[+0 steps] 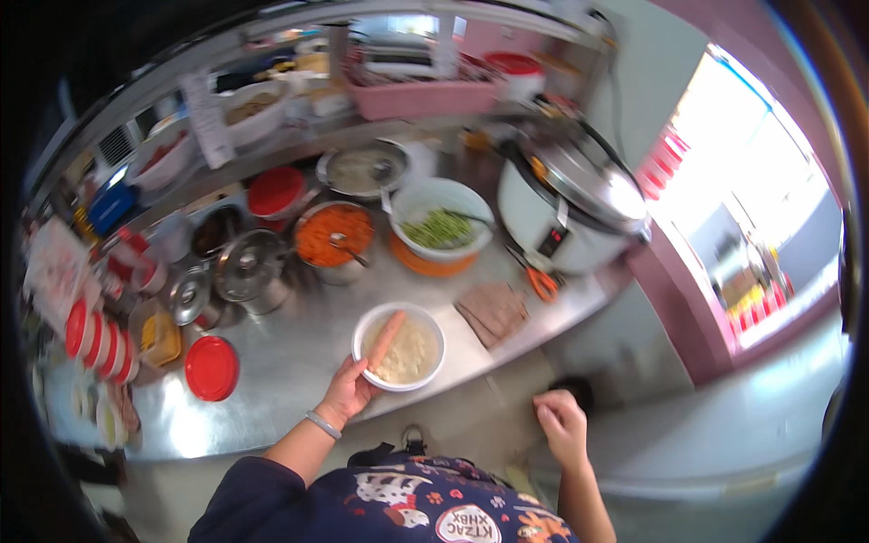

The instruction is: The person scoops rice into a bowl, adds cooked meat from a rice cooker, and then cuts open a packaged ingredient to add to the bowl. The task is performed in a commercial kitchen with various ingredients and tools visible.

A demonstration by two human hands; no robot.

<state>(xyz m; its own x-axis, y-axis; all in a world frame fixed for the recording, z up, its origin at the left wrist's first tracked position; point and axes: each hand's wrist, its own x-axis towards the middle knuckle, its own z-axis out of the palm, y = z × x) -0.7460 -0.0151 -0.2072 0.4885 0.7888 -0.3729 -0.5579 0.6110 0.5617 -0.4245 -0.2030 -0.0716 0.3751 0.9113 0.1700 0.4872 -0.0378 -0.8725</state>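
Observation:
My left hand [348,387], with a bracelet on its wrist, grips the near left rim of a white bowl [434,362] at the counter's front edge. In the bowl lies pale, wet-looking food, perhaps rice or noodles, with a pink sausage [387,337] slanting across its left side. I cannot tell whether the bowl rests on the counter or is lifted slightly. My right hand [563,422] hangs in the air to the right, beyond the counter edge. Its fingers are curled in, and nothing shows in them.
Behind the bowl stand a pot of shredded orange food [326,237], a bowl of green shreds [444,226] and lidded metal pots [249,267]. A large cooker [570,208], orange-handled scissors [542,283] and a brown cloth [493,312] are to the right. A red lid [212,368] lies left.

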